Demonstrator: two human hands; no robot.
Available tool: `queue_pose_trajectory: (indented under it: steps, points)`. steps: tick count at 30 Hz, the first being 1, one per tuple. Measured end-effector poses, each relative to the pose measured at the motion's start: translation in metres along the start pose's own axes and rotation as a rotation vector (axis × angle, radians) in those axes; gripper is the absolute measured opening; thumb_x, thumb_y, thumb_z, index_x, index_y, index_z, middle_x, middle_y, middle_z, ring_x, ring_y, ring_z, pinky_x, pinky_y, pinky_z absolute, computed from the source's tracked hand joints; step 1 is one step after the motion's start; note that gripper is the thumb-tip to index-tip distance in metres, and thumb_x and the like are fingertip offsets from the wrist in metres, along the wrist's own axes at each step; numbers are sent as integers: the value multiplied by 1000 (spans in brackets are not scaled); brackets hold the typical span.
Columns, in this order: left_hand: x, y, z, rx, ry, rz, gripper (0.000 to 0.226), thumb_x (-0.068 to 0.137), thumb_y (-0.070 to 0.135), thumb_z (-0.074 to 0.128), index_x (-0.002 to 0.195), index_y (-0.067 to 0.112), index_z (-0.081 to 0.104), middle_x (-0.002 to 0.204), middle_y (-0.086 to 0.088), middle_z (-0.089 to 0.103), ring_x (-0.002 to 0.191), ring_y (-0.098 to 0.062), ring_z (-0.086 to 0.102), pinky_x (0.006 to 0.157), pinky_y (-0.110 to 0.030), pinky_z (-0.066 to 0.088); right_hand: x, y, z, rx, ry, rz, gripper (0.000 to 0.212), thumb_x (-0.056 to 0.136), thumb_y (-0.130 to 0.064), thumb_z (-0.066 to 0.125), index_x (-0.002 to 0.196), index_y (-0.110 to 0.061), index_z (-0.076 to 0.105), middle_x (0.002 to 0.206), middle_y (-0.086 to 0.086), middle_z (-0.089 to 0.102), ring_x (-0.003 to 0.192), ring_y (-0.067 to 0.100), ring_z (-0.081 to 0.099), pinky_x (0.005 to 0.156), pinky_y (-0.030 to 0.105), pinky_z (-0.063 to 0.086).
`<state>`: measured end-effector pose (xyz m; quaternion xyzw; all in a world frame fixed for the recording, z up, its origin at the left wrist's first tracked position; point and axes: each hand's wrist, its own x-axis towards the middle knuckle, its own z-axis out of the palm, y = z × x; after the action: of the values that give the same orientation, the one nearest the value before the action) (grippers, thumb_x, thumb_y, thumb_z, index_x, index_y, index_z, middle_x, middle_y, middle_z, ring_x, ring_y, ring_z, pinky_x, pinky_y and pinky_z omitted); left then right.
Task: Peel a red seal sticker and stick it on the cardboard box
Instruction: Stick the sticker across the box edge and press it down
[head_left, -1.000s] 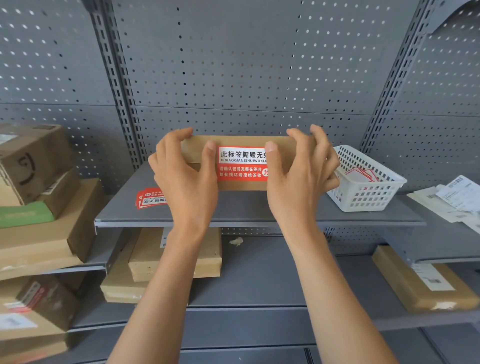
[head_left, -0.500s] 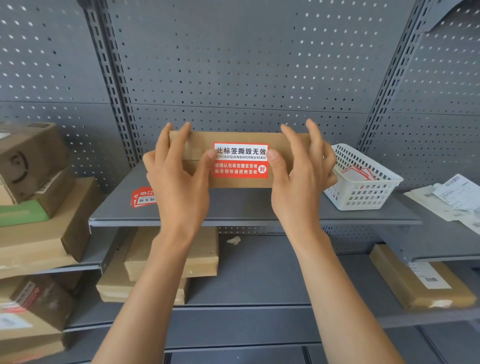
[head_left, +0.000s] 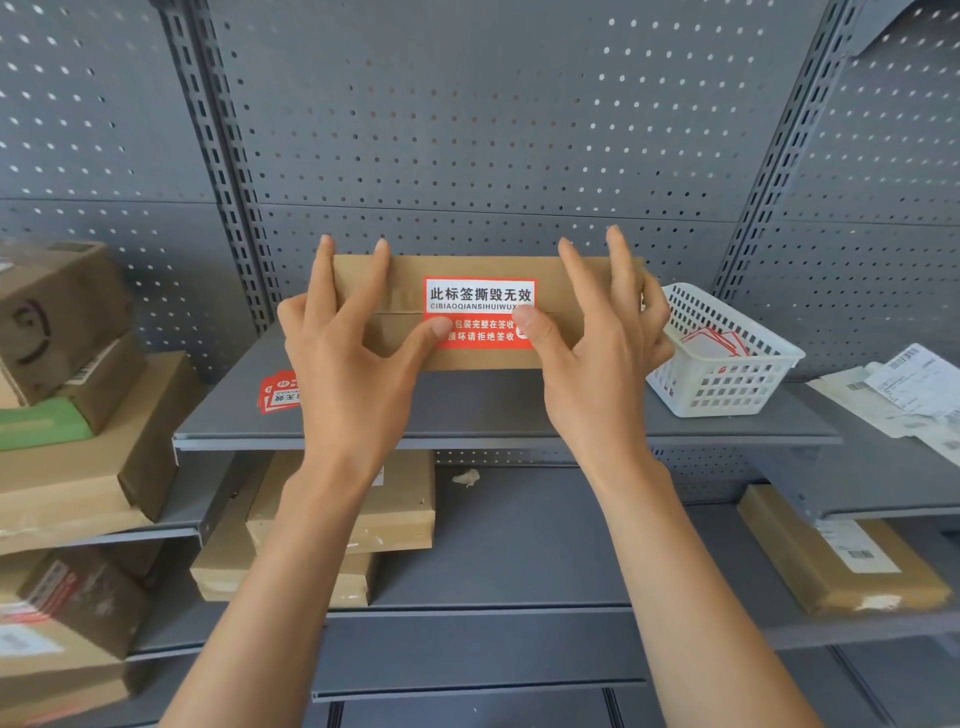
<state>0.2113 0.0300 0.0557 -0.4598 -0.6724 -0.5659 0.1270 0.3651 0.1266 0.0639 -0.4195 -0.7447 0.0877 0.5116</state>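
We hold the box (head_left: 483, 312) above the shelf (head_left: 498, 410) with both hands. The left hand (head_left: 348, 358) and right hand (head_left: 597, 358) each grasp one end, thumbs pressing the sticker (head_left: 480, 312) on its near face. A basket (head_left: 722, 358) stands at the right.

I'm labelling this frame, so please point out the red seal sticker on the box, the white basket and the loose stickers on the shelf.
red seal sticker (head_left: 480, 296): head view, white upper band.
white basket (head_left: 727, 387): head view, front wall.
loose stickers (head_left: 280, 397): head view, top sticker's face.
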Motion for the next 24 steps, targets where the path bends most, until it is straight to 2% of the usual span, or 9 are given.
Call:
queue_pose_trajectory:
  steps: [4,7,10,13,17,20,24]
  points:
    - [0,-3,-3,-26,-15,0,59,95,40,72,150,37,50,172,-5,21,129,-9,25,119,-43,31,-1,2,-2,2,-18,-32,50,101,-44,56,149,-35,49,171,-4,21,151,35,19,106,56,20]
    - [0,-4,-3,-20,-10,4,55,98,40,68,150,37,51,172,-4,21,130,-9,24,120,-43,30,-2,0,-4,-5,-33,-30,55,98,-53,53,151,-36,46,171,-5,18,153,33,16,109,57,17]
    - [-1,-2,-2,34,-8,19,75,85,59,74,152,36,48,172,-7,21,133,-19,31,118,-41,30,-4,-7,-5,-54,-63,-25,83,82,-74,62,154,-38,40,172,-5,14,155,33,12,111,56,18]
    - [1,-3,-2,64,-19,24,87,77,65,77,153,35,47,172,-10,20,133,-24,33,117,-42,31,-3,-6,-5,-68,-89,-44,90,78,-76,65,155,-38,37,173,-4,11,155,34,11,111,56,18]
    - [0,-5,-5,62,-19,44,80,82,53,81,152,35,49,172,-11,21,126,-20,33,114,-32,27,-1,3,-7,11,-133,-52,80,84,-59,69,154,-37,39,173,-3,12,154,35,11,118,62,16]
    - [1,-7,-9,40,-42,43,73,86,45,80,151,35,50,172,-8,20,124,-15,30,112,-24,24,0,8,-10,58,-141,-72,72,87,-45,70,153,-36,42,172,-4,16,153,35,15,117,65,19]
    - [5,-14,-17,30,-91,43,63,92,31,76,150,31,52,173,-7,17,132,-15,28,103,1,12,2,10,-12,90,-154,-83,62,95,-19,67,152,-33,46,171,-3,20,154,34,14,119,62,17]
